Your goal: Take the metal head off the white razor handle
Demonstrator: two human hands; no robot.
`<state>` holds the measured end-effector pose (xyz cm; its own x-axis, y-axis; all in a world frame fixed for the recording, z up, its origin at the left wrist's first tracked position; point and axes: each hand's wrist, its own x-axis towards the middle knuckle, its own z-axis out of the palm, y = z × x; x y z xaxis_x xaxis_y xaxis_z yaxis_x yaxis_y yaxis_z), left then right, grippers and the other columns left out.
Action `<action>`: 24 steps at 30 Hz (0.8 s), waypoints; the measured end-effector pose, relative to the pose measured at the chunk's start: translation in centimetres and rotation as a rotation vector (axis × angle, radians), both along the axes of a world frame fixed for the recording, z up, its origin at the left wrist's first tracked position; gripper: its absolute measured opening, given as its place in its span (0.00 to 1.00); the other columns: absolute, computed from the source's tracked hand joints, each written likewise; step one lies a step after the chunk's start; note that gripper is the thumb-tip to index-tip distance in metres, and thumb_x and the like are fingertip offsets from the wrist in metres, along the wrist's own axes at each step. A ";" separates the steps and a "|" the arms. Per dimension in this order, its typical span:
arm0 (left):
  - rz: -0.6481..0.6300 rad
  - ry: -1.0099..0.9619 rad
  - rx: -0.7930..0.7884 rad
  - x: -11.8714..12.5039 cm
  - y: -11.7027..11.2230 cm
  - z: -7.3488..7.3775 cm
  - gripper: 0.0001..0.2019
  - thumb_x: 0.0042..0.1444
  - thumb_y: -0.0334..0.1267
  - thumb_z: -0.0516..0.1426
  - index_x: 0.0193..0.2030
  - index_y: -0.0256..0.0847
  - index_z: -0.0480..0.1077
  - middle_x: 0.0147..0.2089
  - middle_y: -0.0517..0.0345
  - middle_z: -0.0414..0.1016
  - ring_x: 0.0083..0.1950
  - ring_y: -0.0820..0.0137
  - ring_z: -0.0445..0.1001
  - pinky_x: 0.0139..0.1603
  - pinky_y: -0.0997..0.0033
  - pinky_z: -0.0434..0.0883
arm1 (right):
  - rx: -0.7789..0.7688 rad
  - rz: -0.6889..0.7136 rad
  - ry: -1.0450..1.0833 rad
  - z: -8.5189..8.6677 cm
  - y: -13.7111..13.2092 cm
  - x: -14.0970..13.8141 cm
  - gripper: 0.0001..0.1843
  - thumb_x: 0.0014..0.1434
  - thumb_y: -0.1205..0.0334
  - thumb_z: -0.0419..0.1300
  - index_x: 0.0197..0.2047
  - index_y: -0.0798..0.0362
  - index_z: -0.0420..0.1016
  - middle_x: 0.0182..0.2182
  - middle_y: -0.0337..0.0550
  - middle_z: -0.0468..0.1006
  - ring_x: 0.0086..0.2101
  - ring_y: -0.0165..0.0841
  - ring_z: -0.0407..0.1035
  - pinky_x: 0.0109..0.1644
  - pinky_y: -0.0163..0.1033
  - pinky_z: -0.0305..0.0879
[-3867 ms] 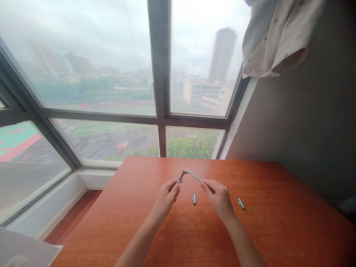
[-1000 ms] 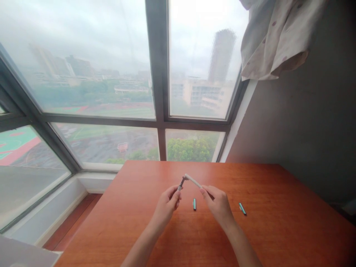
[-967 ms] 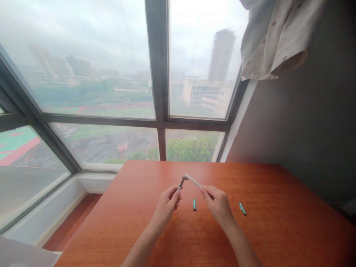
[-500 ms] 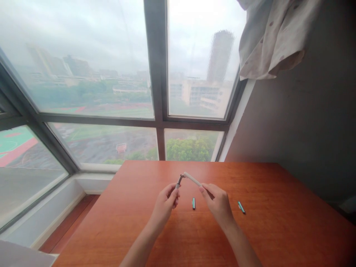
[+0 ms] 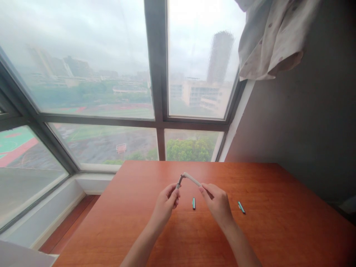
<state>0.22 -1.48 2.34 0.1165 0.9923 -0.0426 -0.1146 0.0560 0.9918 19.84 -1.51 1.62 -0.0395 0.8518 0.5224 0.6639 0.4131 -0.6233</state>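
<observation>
Dark stick [image 5: 179, 181] and pale stick [image 5: 192, 179], tips close together beyond the left blade [image 5: 194, 203]
Left of it, the left hand [image 5: 167, 199] pinches the dark stick; right and nearer, the right hand [image 5: 217, 198] pinches the pale one.

Dark-tipped handle [image 5: 180, 181], pale stick [image 5: 192, 179], tips meeting

We look down on a broad reddish-brown table [image 5: 111, 226], its smooth, wood-grained top catching pale light toward the far left corner and deepening in tone toward the right. Near the middle, as we see it, a small, narrow teal, white and black piece [image 5: 194, 203] lies pointing almost straight away from us. Well apart on its right rests a second piece [image 5: 241, 207] in matching colors, set aslant, its far end toward our left and near end toward our right.
</observation>
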 end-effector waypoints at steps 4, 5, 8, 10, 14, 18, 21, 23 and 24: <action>0.008 -0.002 -0.011 0.1 -0.1 0.1 0.16 0.51 0.46 0.56 0.41 0.37 0.68 0.27 0.63 0.64 0.23 0.78 0.60 0.20 0.78 0.54 | 0.010 -0.012 -0.009 -0.1 0.0 0.0 0.15 0.63 0.56 0.52 0.37 0.52 0.78 0.25 0.42 0.76 0.26 0.32 0.69 0.33 0.33 0.61; 0.011 -0.001 -0.012 0.1 -0.1 0.2 0.16 0.51 0.47 0.56 0.41 0.37 0.68 0.27 0.63 0.64 0.23 0.77 0.60 0.20 0.78 0.54 | 0.009 -0.010 -0.012 -0.1 0.0 0.0 0.15 0.63 0.56 0.52 0.37 0.52 0.78 0.25 0.42 0.76 0.26 0.32 0.69 0.33 0.33 0.62; 0.013 0.001 -0.007 0.1 0.0 0.2 0.17 0.51 0.47 0.56 0.42 0.37 0.68 0.28 0.63 0.64 0.23 0.77 0.61 0.20 0.78 0.54 | 0.006 -0.007 -0.017 0.0 0.0 0.0 0.16 0.63 0.55 0.51 0.37 0.52 0.78 0.25 0.42 0.76 0.26 0.32 0.69 0.33 0.33 0.62; 0.011 0.002 -0.005 0.1 0.0 0.2 0.17 0.51 0.47 0.57 0.42 0.36 0.68 0.28 0.63 0.64 0.23 0.77 0.61 0.20 0.78 0.54 | 0.013 -0.009 -0.017 0.0 0.0 0.0 0.16 0.63 0.55 0.51 0.37 0.52 0.78 0.26 0.43 0.76 0.26 0.32 0.69 0.33 0.33 0.62; 0.016 0.003 -0.005 0.0 -0.1 0.4 0.17 0.51 0.48 0.57 0.42 0.37 0.69 0.28 0.62 0.64 0.24 0.77 0.61 0.21 0.78 0.54 | 0.028 -0.019 -0.005 0.0 0.1 0.1 0.17 0.63 0.54 0.51 0.36 0.53 0.79 0.26 0.44 0.77 0.27 0.33 0.70 0.33 0.33 0.63; 0.021 -0.012 0.003 0.0 -0.1 0.4 0.17 0.52 0.47 0.57 0.43 0.36 0.69 0.28 0.62 0.64 0.23 0.78 0.60 0.21 0.78 0.54 | 0.012 -0.016 0.054 0.3 0.0 0.0 0.17 0.63 0.55 0.51 0.37 0.53 0.78 0.26 0.44 0.77 0.27 0.33 0.70 0.33 0.33 0.63; 0.019 -0.018 0.005 0.1 0.0 0.3 0.18 0.51 0.48 0.57 0.42 0.36 0.69 0.28 0.62 0.64 0.23 0.78 0.60 0.20 0.78 0.54 | -0.004 0.009 0.072 0.7 -0.2 -0.2 0.16 0.63 0.55 0.52 0.37 0.53 0.78 0.27 0.43 0.77 0.28 0.33 0.70 0.33 0.33 0.62; 0.019 -0.015 0.006 0.1 0.0 0.2 0.18 0.51 0.49 0.57 0.42 0.36 0.69 0.28 0.62 0.64 0.23 0.78 0.60 0.20 0.78 0.54 | -0.010 0.024 0.063 0.7 -0.2 -0.3 0.16 0.63 0.55 0.52 0.36 0.53 0.78 0.26 0.43 0.77 0.27 0.33 0.70 0.32 0.33 0.63; 0.020 -0.014 0.008 0.1 0.0 0.2 0.19 0.51 0.49 0.57 0.42 0.36 0.69 0.28 0.62 0.64 0.23 0.78 0.60 0.20 0.78 0.54 | -0.009 0.025 0.059 0.7 -0.2 -0.3 0.16 0.63 0.55 0.52 0.36 0.53 0.78 0.26 0.43 0.77 0.27 0.32 0.70 0.32 0.33 0.63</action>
